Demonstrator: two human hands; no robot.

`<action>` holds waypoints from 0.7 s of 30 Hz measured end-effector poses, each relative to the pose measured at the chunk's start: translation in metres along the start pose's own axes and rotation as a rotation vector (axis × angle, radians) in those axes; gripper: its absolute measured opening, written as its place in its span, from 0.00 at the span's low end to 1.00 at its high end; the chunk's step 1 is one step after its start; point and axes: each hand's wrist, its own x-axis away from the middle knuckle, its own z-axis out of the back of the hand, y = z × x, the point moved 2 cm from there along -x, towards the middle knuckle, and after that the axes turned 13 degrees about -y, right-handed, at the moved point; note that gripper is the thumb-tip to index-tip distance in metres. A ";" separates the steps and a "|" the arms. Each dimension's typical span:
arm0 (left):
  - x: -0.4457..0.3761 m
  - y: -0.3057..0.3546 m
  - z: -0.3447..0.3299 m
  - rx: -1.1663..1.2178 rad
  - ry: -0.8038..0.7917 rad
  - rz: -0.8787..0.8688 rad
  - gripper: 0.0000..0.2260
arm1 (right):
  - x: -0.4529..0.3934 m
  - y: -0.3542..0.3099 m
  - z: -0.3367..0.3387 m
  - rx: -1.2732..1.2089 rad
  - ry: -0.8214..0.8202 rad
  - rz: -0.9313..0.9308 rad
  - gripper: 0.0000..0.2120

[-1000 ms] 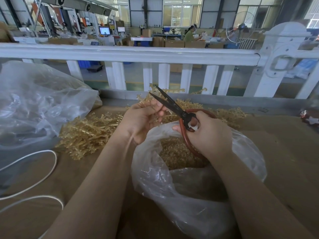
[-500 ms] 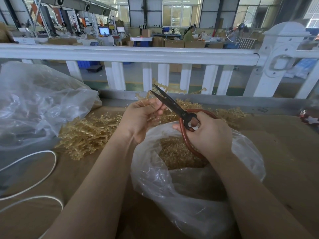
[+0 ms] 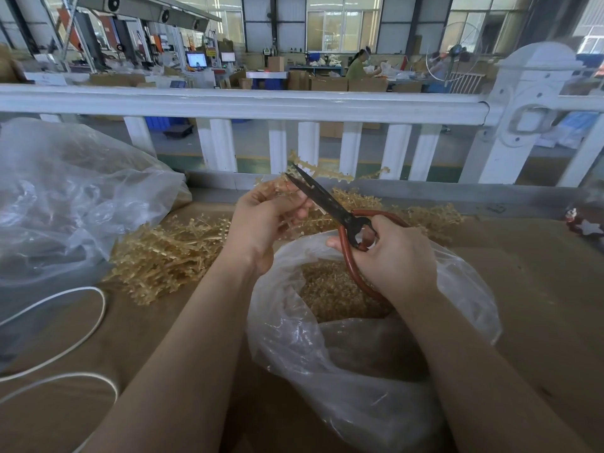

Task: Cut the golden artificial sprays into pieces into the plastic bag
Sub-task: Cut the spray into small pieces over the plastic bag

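Note:
My left hand (image 3: 261,223) pinches a golden spray (image 3: 327,173) whose stem sticks up and to the right past the scissor tips. My right hand (image 3: 392,256) grips the red handles of black-bladed scissors (image 3: 327,204), the blades slightly parted around the spray near my left fingers. Below both hands stands an open clear plastic bag (image 3: 294,338) with cut golden pieces (image 3: 330,289) inside. A heap of uncut golden sprays (image 3: 170,250) lies on the brown table to the left and behind the bag.
A large crumpled clear plastic bag (image 3: 72,197) fills the left side. White cord (image 3: 94,322) loops on the table at lower left. A white railing (image 3: 294,106) runs along the table's far edge. A small red ornament (image 3: 585,223) sits at far right.
My left hand has pulled the spray up, so more of its stem shows above the blades. The scissors have tilted a little and their blades sit closer together.

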 end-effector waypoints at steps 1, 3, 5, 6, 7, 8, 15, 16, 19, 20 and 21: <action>0.000 0.000 0.001 0.005 0.007 0.001 0.04 | 0.000 0.000 0.000 -0.006 0.001 0.001 0.37; -0.001 0.000 0.003 0.007 0.021 0.010 0.03 | 0.001 0.001 0.000 -0.014 0.002 -0.001 0.38; -0.002 -0.001 0.003 0.006 0.019 0.016 0.02 | 0.000 0.001 0.000 -0.018 -0.003 -0.005 0.38; -0.002 -0.001 0.003 0.004 0.022 0.016 0.02 | 0.000 0.002 0.000 -0.025 -0.009 -0.011 0.38; -0.002 -0.002 0.003 0.002 0.032 0.018 0.02 | 0.000 0.002 0.000 -0.036 -0.011 -0.016 0.38; -0.002 -0.003 0.002 0.003 0.046 0.018 0.02 | 0.000 0.003 0.000 -0.048 -0.009 -0.017 0.38; -0.001 -0.005 0.001 -0.067 0.038 -0.018 0.03 | 0.000 0.003 -0.001 -0.027 -0.011 -0.010 0.37; -0.001 -0.006 0.001 -0.074 0.025 -0.020 0.03 | -0.001 0.003 -0.001 -0.024 -0.013 -0.011 0.38; 0.000 -0.008 0.002 -0.066 -0.008 -0.009 0.06 | -0.001 0.003 -0.001 -0.016 -0.028 -0.007 0.38; 0.001 -0.008 0.002 -0.056 -0.020 -0.001 0.07 | -0.001 0.003 -0.001 -0.011 -0.036 -0.005 0.38; 0.001 -0.009 0.002 -0.050 -0.032 0.005 0.08 | -0.002 0.003 -0.001 -0.005 -0.042 -0.001 0.37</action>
